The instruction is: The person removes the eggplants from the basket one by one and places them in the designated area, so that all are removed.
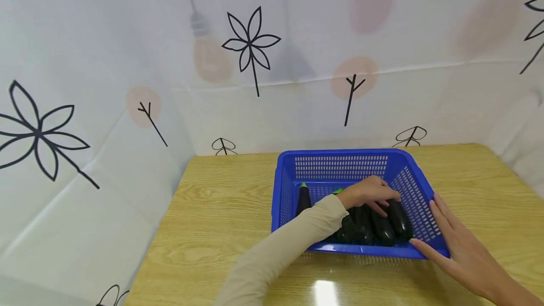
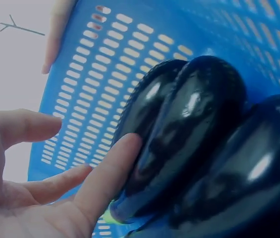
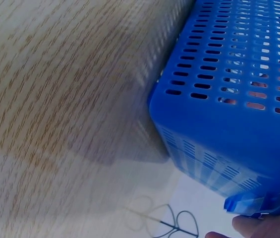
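Several dark, glossy eggplants [image 1: 383, 228] lie side by side in the blue basket [image 1: 342, 155]. My left hand [image 1: 370, 191] reaches over them at the basket's right part. In the left wrist view its fingers are spread, and one straight finger rests against an eggplant [image 2: 199, 109] near the perforated side wall. The thumb stands apart from it. My right hand [image 1: 461, 244] holds the basket's near right corner, its thumb at the front rim and its fingers along the outside of the right rim. In the right wrist view only fingertips [image 3: 258, 225] show by the rim.
Another eggplant [image 1: 303, 198] with a green tip lies at the basket's left side. The basket stands on a wood-grain table [image 1: 212, 216]. White cloth [image 1: 297, 107] with plant drawings hangs behind and at both sides.
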{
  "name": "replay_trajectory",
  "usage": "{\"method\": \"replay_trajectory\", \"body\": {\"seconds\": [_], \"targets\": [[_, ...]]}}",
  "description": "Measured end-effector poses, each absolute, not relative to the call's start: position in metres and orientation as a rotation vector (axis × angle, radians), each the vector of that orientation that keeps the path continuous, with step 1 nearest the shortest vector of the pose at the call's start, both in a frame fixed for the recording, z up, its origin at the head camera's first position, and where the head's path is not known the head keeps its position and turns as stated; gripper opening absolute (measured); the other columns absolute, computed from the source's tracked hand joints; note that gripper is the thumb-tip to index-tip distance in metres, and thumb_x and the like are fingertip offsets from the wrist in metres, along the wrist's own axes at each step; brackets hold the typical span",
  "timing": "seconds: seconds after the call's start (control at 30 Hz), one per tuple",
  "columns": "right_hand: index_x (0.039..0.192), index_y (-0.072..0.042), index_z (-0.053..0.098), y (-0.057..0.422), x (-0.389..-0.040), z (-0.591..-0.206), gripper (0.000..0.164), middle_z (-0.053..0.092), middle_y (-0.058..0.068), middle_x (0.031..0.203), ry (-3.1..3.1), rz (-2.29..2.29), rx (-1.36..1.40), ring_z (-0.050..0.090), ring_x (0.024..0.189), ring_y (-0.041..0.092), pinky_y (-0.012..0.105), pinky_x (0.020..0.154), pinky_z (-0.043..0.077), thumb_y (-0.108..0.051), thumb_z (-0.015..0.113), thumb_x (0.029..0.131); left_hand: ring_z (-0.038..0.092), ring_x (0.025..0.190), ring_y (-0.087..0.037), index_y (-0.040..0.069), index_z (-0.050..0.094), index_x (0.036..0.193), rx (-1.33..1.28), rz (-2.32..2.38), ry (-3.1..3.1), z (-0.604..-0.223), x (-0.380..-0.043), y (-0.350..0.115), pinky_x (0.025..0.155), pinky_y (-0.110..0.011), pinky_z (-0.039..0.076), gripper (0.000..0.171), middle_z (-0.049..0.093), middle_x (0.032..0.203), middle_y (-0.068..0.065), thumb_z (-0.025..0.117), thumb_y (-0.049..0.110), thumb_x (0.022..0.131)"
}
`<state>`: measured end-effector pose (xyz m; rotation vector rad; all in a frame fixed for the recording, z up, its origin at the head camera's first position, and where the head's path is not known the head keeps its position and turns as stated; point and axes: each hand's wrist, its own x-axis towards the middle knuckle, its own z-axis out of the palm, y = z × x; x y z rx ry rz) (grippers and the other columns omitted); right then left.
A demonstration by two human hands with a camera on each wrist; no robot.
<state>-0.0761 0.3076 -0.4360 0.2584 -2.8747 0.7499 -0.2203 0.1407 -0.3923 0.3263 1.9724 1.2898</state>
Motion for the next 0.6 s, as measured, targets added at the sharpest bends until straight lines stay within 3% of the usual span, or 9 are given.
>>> {"method": "replay_trajectory", "body": {"seconds": [0.17, 0.3, 0.4, 0.6], "targets": [[0.151, -0.007, -0.003, 0.309, -0.075, -0.436, 0.096, -0.014, 0.008, 0.157, -2.876, 0.753, 0.248, 0.002, 0.136, 0.053, 0.071, 0.099, -0.002, -0.038, 0.064, 0.089, 0.067, 0.08, -0.028, -0.001, 0.052, 0.073, 0.321, 1.245, 1.919, -0.391, -0.225, 0.146, 0.059, -0.038, 0.056, 0.021, 0.064, 0.091, -0.011, 0.064, 0.01, 0.087], [0.152, -0.007, -0.003, 0.308, -0.074, -0.435, 0.096, -0.013, 0.008, 0.157, -2.87, 0.759, 0.254, 0.002, 0.136, 0.052, 0.071, 0.099, -0.002, -0.037, 0.064, 0.089, 0.066, 0.073, -0.029, -0.002, 0.057, 0.086, 0.319, 1.184, 1.951, -0.391, -0.226, 0.152, 0.056, -0.038, 0.056, 0.015, 0.061, 0.088, -0.015, 0.065, 0.01, 0.085], [0.152, -0.007, -0.002, 0.307, -0.074, -0.434, 0.095, -0.012, 0.008, 0.157, -2.86, 0.775, 0.266, 0.002, 0.137, 0.051, 0.071, 0.1, -0.002, -0.036, 0.064, 0.089, 0.066, 0.071, -0.029, -0.001, 0.056, 0.097, 0.306, 1.158, 1.998, -0.391, -0.226, 0.155, 0.056, -0.038, 0.056, 0.02, 0.057, 0.088, -0.015, 0.066, 0.011, 0.085], [0.152, -0.007, -0.002, 0.306, -0.073, -0.434, 0.094, -0.011, 0.008, 0.157, -2.846, 0.793, 0.267, 0.002, 0.137, 0.05, 0.07, 0.101, -0.001, -0.034, 0.063, 0.09, 0.066, 0.064, -0.029, -0.001, 0.061, 0.08, 0.333, 1.109, 2.014, -0.395, -0.222, 0.158, 0.051, -0.037, 0.055, 0.009, 0.064, 0.078, -0.017, 0.065, 0.007, 0.083]]}}
